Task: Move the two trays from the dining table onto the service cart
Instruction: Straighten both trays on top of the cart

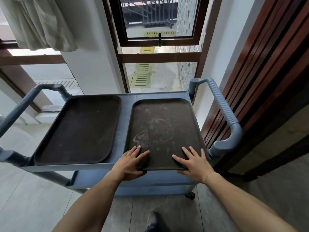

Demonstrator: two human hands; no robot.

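Note:
Two dark brown trays lie side by side on the top shelf of a blue-grey service cart. The left tray rests flat inside the shelf. The right tray is scuffed with pale marks, and its near edge overhangs the cart's front rim. My left hand grips that tray's near left corner, fingers on top and thumb under the edge. My right hand holds the near right part of the same edge, fingers spread on top. The dining table is out of view.
The cart has handles at the left and right, a lower shelf and a caster. A window and white wall stand behind it, a dark wooden slatted panel close on the right, a curtain upper left.

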